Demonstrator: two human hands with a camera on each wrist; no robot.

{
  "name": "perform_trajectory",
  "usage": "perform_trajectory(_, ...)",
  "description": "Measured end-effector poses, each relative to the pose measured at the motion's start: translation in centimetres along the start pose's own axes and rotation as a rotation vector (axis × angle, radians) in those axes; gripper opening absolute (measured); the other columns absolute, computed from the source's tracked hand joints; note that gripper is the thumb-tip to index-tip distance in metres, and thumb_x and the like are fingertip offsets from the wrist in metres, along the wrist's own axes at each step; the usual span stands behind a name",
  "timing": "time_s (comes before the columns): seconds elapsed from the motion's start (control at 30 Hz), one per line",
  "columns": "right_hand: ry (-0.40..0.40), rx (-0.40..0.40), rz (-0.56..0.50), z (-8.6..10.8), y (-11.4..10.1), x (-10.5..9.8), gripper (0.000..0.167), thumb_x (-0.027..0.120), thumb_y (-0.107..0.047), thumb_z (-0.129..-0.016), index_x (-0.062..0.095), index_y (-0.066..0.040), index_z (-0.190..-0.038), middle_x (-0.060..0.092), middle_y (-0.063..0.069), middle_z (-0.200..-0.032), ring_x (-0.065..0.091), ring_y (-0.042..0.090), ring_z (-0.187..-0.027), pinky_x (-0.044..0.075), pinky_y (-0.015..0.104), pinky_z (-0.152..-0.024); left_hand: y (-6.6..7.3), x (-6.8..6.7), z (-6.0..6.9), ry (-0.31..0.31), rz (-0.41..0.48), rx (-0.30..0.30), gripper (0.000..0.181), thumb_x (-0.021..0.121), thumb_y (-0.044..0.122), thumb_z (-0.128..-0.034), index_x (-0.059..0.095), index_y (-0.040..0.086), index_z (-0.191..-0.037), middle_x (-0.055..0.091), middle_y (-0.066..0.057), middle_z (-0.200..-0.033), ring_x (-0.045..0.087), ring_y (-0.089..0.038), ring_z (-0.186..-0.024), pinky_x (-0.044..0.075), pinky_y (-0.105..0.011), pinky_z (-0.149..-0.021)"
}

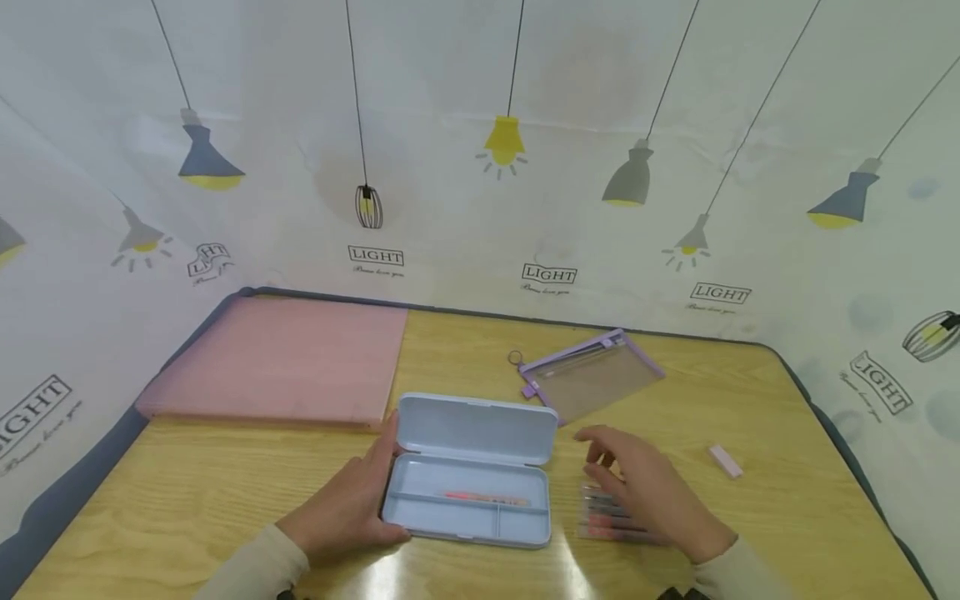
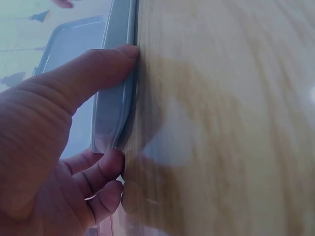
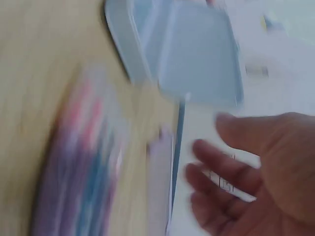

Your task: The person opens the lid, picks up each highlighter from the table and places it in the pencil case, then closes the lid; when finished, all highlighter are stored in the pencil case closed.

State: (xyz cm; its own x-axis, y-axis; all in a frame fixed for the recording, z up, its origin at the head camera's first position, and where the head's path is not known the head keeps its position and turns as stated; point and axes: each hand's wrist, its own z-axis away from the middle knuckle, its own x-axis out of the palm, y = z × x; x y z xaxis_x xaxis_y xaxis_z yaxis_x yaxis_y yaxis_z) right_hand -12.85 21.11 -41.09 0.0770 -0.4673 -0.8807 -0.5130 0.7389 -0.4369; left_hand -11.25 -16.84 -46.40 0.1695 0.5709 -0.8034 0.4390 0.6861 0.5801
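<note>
Pinching the case point(image 1: 461, 475) at its left end, thumb against fingers, my left grip point(image 1: 348, 510) steadied it on the tabletop point(image 1: 217, 471). My right grip point(image 1: 647, 483), loosely curled and empty, hung off the case's right end, near the pens point(image 1: 602, 523). By my judgement, the filling was barely under way: one pen point(image 1: 480, 498) lay inside the open case, while the pens to its right were left. Behind the case lay the pouch point(image 1: 600, 385).
</note>
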Motion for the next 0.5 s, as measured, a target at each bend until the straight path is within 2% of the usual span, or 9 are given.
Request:
perform_trajectory(0.1,-0.133,0.171,-0.085,0.7,2.5,-1.8,0.028,0.064,-0.018,-0.094,0.060,-0.007,-0.120,0.063,-0.008,-0.088,0.058,0.004,-0.079,0.048,0.024,-0.065,0.0,-0.1,0.0,-0.015,-0.005,-0.026,0.148,0.092,0.032,-0.0564,-0.014,0.009,-0.157,0.055,-0.008,-0.130,0.057,-0.015,-0.093,0.049,-0.038,-0.087)
perform_trajectory(0.23,-0.240,0.265,-0.098,1.9,5.2,-2.7,0.022,0.064,-0.025,-0.095,0.063,-0.008,-0.109,0.062,-0.004,-0.087,0.055,0.004,-0.074,0.046,0.025,-0.062,0.0,-0.1,0.0,-0.027,-0.001,-0.038,0.147,0.092,0.032,-0.0572,-0.014,0.008,-0.157,0.055,-0.007,-0.130,0.056,-0.015,-0.094,0.048,-0.039,-0.088)
perform_trajectory(0.3,-0.271,0.264,-0.088,2.5,6.2,-2.7,0.021,0.065,-0.028,-0.094,0.064,-0.010,-0.103,0.062,-0.005,-0.086,0.053,0.003,-0.071,0.045,0.024,-0.061,0.1,-0.1,0.1,-0.031,-0.001,-0.035,0.147,0.092,0.032,-0.0577,-0.015,0.008,-0.156,0.054,-0.007,-0.130,0.056,-0.015,-0.094,0.048,-0.038,-0.088)
perform_trajectory(0.37,-0.291,0.257,-0.131,3.0,6.8,-2.5,0.021,0.065,-0.028,-0.094,0.064,-0.009,-0.101,0.061,-0.003,-0.084,0.052,0.003,-0.070,0.045,0.025,-0.061,0.1,-0.1,0.1,-0.032,-0.001,-0.032,0.147,0.092,0.032,-0.0578,-0.015,0.007,-0.156,0.054,-0.008,-0.131,0.056,-0.015,-0.095,0.048,-0.038,-0.088)
perform_trajectory(0.5,-0.283,0.241,-0.202,3.5,7.3,-1.8,0.019,0.066,-0.026,-0.093,0.063,-0.008,-0.098,0.059,-0.002,-0.083,0.049,0.002,-0.070,0.044,0.024,-0.061,0.0,0.0,0.0,-0.033,-0.002,-0.029,0.147,0.092,0.033,-0.0577,-0.013,0.005,-0.156,0.054,-0.009,-0.132,0.056,-0.016,-0.095,0.048,-0.039,-0.089)
